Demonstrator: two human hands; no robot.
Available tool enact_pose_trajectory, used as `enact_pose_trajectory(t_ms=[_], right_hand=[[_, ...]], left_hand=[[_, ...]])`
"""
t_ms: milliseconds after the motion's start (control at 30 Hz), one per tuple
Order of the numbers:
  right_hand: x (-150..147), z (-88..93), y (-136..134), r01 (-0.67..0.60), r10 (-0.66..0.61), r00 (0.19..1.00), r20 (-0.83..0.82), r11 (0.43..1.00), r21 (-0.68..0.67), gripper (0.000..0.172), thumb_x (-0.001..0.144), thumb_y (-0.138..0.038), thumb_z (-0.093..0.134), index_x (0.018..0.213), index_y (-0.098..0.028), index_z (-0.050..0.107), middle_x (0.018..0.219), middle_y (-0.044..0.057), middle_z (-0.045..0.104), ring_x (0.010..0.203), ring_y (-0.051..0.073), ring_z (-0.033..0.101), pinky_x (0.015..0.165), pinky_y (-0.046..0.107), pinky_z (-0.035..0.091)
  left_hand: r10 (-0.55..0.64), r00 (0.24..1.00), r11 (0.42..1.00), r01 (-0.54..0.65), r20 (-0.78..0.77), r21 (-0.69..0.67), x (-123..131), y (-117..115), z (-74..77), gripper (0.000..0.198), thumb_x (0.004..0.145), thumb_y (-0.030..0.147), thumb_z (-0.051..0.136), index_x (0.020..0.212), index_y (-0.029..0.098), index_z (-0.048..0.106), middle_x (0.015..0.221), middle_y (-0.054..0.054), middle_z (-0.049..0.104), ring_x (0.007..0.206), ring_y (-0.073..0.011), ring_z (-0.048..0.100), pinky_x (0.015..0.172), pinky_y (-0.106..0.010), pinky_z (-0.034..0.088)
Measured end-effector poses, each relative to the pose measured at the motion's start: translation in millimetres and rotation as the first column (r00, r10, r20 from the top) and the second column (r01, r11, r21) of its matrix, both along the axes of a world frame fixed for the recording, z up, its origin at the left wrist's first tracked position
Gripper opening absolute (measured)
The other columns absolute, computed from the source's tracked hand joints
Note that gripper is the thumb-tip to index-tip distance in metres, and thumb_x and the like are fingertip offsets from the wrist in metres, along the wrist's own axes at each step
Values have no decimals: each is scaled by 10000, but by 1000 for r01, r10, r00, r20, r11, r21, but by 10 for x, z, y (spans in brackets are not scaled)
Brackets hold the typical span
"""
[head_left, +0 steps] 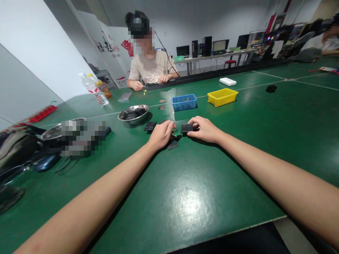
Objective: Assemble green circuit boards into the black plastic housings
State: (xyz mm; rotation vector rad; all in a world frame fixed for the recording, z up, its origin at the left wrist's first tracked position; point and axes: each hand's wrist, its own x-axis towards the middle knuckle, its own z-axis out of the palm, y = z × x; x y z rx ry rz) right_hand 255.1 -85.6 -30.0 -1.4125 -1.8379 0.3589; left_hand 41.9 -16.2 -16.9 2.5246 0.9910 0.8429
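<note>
My right hand [205, 129] grips a small black plastic case [187, 127] between thumb and fingers, just above the green table. Left of it, my left hand [161, 134] is closed at a small green circuit board [176, 134]; the fingers partly hide the board. A flat black plastic piece [173, 145] lies beneath the left hand's fingertips. Behind that hand, another black plastic part [150, 126] rests on the table.
A metal bowl [134, 113] with black parts stands beyond my left hand. A blue bin [184, 102] with small pieces and a yellow bin [222, 97] are farther back. Across the table sits a person [153, 67]. Bags and cables [16, 151] crowd the left.
</note>
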Motion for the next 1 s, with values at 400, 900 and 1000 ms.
enact_pose_trajectory(t_ms=[400,900,1000], right_hand=[[-6,44,8,0,-3,997,83,999,32,217,686,-209,804,880,-168,715,794,7,563,783,171,549,737,282,415],[-20,27,3,-36,36,999,11,999,21,227,689,-113,719,895,-177,651,875,18,680,781,156,597,751,273,434],[-24,22,2,-10,11,999,-40,1000,16,367,660,-104,724,998,-184,605,883,8,691,758,155,603,721,268,433]], left_hand=[[-80,984,997,76,-157,-35,-2,-66,34,405,839,557,588,987,185,643,731,-12,660,630,-162,569,606,-259,387],[-189,968,981,193,-165,8,-16,-52,23,341,809,504,647,865,169,616,759,-12,636,617,-132,520,587,-246,369],[-192,969,981,194,-153,-1,-17,-51,18,319,813,480,651,884,172,609,757,-5,631,606,-127,517,579,-243,366]])
